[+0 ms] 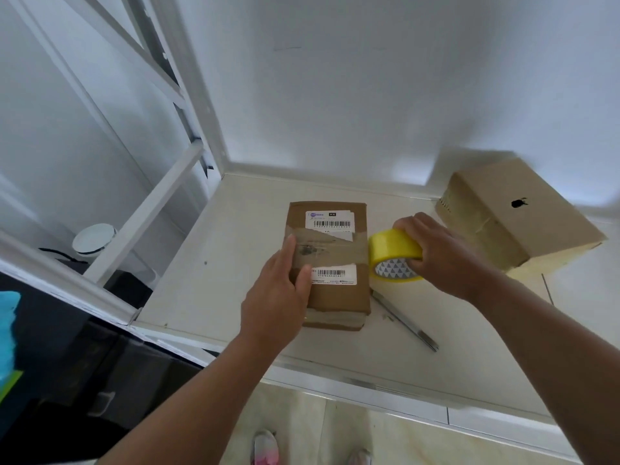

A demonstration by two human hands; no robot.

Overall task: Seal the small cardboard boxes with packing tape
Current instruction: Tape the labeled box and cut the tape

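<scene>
A small brown cardboard box (335,290) with two white barcode labels lies flat on the white shelf surface (208,297). A strip of clear tape runs across its top toward the right edge. My left hand (278,293) rests flat on the box's left side, fingers together, pressing on the tape. My right hand (439,253) grips a yellow roll of packing tape (394,255) held just off the box's right edge, with the tape stretched from roll to box.
A second, larger cardboard box (516,213) with taped seams sits at the back right. A metal utility knife (406,322) lies on the surface right of the small box. White frame bars (147,209) stand to the left, the wall behind.
</scene>
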